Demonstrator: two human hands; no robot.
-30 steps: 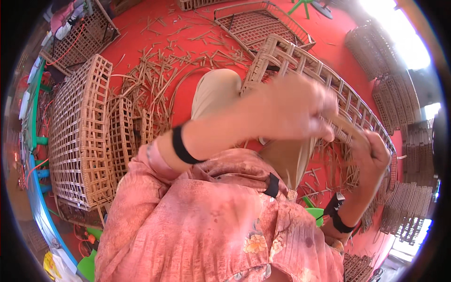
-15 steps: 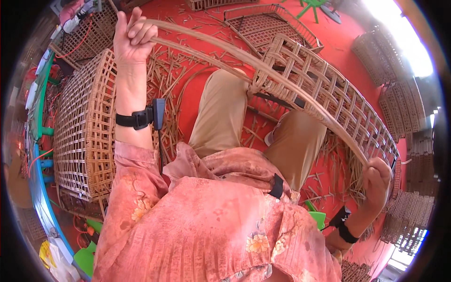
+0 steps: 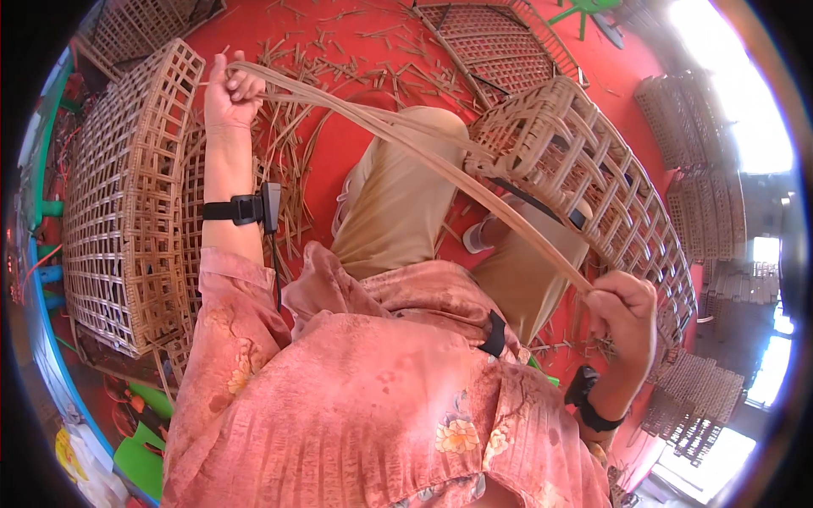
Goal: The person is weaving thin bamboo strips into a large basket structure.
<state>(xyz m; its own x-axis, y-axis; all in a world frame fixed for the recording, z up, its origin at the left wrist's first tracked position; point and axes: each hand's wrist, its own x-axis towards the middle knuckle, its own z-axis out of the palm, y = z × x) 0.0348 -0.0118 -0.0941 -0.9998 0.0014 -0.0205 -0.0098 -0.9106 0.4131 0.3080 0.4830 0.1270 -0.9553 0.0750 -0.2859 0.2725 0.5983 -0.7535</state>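
Red flooring (image 3: 618, 63) is littered with short, loose brown strips (image 3: 292, 127), and tall stacks of brown woven panels (image 3: 707, 216) are ranged along the right side, near bright openings. At the left, a large brown lattice basket (image 3: 127, 212) is set down. Toward the top, a shallow brown woven frame (image 3: 500, 46) with a railed rim is seen, near a green plastic stool (image 3: 584, 7).

One long flat brown strip (image 3: 474, 188) is stretched diagonally between the two hands, above the khaki trousers (image 3: 406, 195). Its upper-left part is gripped by the left hand (image 3: 232, 95), the fingers being curled closed around it; its lower-right part is clamped in the right hand (image 3: 622, 309), which is closed into a fist. From the left hand, a second length is led toward the near corner of a tilted brown woven basket (image 3: 584, 161) by the right knee; whether it is joined there cannot be told. Black bands are worn on both wrists.
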